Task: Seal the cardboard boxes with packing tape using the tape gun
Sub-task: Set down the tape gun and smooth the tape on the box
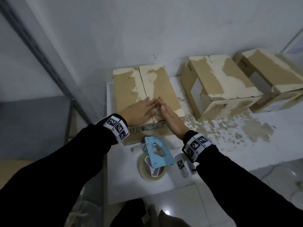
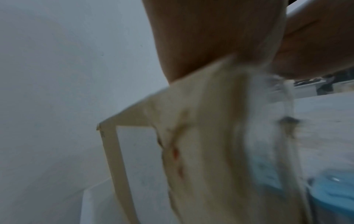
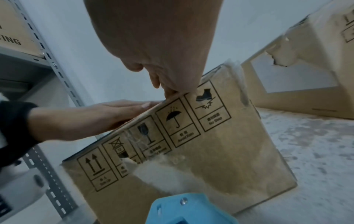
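A worn cardboard box [image 1: 165, 81] with its top flaps closed stands on the white table [image 1: 232, 154] in front of me. My left hand [image 1: 139, 108] lies flat on the near left flap, fingers straight. My right hand [image 1: 170, 115] presses flat on the near right flap, and the fingertips of both meet at the centre seam. In the right wrist view the box front [image 3: 220, 151] shows printed handling symbols, with the left hand [image 3: 99, 115] resting on its top edge. The blue tape gun [image 1: 157, 153] with its tape roll [image 1: 151, 169] lies on the table just before the box, untouched.
Two more worn boxes [image 1: 218, 86] [image 1: 272, 74] stand to the right along the wall. A small white marker block [image 1: 182, 164] lies beside the tape gun. A grey metal shelf post [image 1: 41, 51] rises at the left. The table surface at right is peeled and patchy.
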